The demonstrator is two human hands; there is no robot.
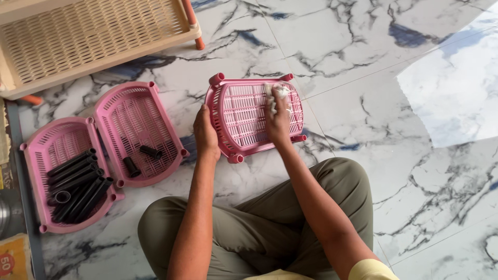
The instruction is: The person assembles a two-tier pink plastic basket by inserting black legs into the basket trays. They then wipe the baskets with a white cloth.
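Hidden or cut off: the person's head and upper body lie outside the view; only the forearms, the crossed legs in olive trousers (270, 223) and a bit of yellow sleeve (371, 269) show. The beige rack (93, 36) at the top left is cut by the edge, and the things along the left border are too clipped to make out.
Left hand: the left hand (206, 134) grips the near left rim of the pink shelf tray (244, 114), thumb side up; its fingertips curl under the rim and cannot be seen.
Right hand: the right hand (279, 122) lies flat on the tray's slatted face, fingers together and pressed on a white cloth (276, 93), which sticks out just beyond the fingertips.
Tray: it stands tilted between the two hands, propped on the floor just past the knees.
Off to the left of the left-hand fingers: two more pink trays lie flat, well apart from the hands; the nearer one (137, 132) holds two short black tubes (141, 158), the farther one (62, 171) a bundle of long black tubes (78, 184).
Surface: a glossy white marble floor (394, 155) with grey and blue veins; a bright patch of light on the right.
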